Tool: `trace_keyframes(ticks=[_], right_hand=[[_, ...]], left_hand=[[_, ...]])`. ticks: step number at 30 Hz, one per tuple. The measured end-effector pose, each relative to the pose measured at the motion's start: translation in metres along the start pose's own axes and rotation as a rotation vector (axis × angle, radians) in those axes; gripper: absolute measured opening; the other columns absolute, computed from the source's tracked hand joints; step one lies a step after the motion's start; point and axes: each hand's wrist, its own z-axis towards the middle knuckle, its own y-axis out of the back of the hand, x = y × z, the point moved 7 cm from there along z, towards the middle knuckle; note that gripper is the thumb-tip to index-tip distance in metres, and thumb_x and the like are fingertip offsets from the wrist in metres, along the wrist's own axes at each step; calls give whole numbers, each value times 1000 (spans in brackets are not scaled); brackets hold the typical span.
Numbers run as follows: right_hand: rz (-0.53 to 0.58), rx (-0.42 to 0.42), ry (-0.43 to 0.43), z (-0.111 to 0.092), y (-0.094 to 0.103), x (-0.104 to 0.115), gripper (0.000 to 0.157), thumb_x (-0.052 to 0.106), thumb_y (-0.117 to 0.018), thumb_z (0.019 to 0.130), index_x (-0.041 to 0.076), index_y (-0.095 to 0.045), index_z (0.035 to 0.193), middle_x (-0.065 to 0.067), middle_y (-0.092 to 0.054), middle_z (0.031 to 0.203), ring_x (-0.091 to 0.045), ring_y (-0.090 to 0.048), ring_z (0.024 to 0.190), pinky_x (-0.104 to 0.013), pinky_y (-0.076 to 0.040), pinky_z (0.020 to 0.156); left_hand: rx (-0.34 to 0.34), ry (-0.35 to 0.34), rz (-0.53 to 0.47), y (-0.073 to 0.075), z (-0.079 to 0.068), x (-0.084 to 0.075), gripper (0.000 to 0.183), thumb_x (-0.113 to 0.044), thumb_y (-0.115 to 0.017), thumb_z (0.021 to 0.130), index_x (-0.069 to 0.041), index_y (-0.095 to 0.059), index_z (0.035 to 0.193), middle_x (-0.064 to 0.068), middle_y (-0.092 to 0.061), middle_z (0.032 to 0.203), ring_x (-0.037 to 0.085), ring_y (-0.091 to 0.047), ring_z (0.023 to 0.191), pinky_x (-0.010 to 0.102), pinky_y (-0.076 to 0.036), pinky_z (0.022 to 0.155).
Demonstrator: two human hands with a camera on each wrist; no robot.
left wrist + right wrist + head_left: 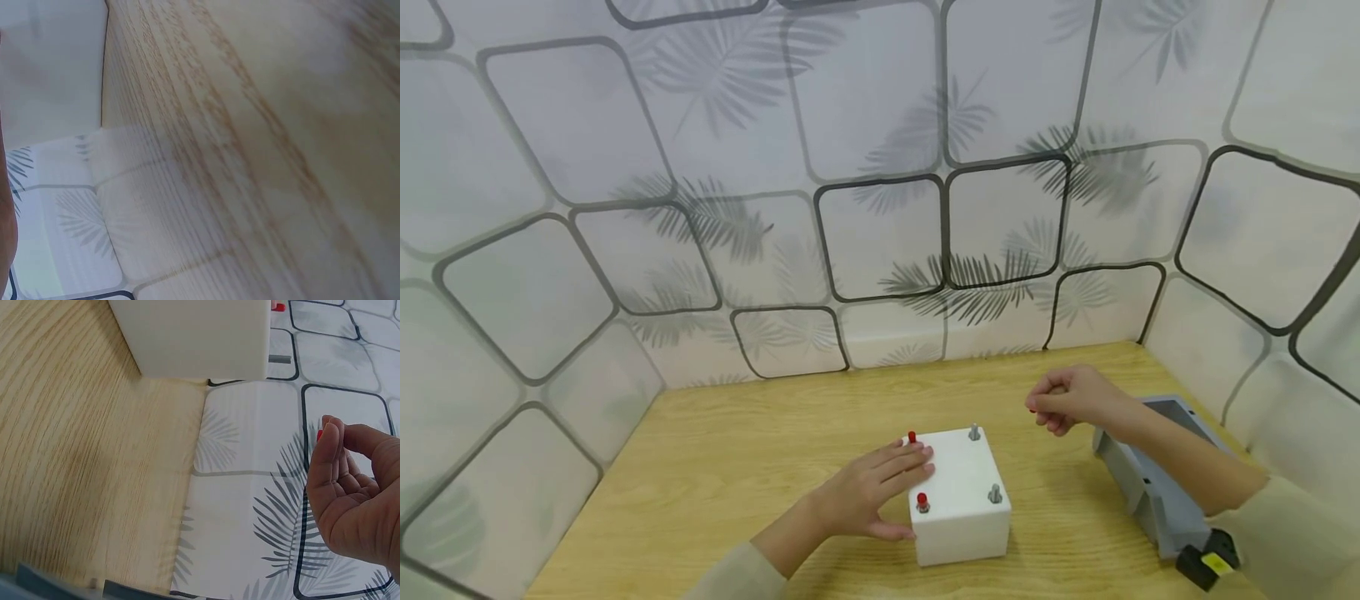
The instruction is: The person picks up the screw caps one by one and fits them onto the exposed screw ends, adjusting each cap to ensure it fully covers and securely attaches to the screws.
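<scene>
A white box (958,487) stands on the table with an upright metal bolt near each corner of its top. Red caps cover the two left bolts, the near red cap (922,499) and the far red cap (912,437). Both right bolts, near (995,493) and far (974,432), are bare metal. My left hand (880,487) rests on the box's left side, fingers extended over the top and thumb by the front left corner. To the right of the box, raised above the table, my right hand (1071,398) pinches a small red cap (319,434), mostly hidden by the fingertips.
A grey plastic bin (1165,492) sits at the right, partly under my right forearm; its contents are hidden. A black device with a yellow label (1213,562) is at my right wrist. Patterned curtain-like walls (880,242) enclose the wooden table (760,450).
</scene>
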Motion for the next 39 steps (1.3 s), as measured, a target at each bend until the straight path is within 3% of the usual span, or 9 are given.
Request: trace_keyframes(ticks=[22, 39], right_hand=[[36, 63, 74, 9, -22, 20, 24, 19, -67, 88, -3, -63, 96, -5, -66, 73, -13, -62, 62, -31, -57, 60], [67, 86, 78, 15, -38, 23, 24, 18, -67, 87, -5, -64, 95, -4, -67, 72, -12, -62, 61, -30, -58, 59]], left_hand=[[-4, 2, -7, 1, 0, 1, 85, -54, -74, 71, 2, -51, 131, 17, -52, 136, 27, -49, 127, 40, -42, 105], [8, 15, -18, 0, -1, 2, 85, -54, -75, 71, 1, -51, 132, 16, -52, 136, 25, -48, 128, 38, -40, 107]])
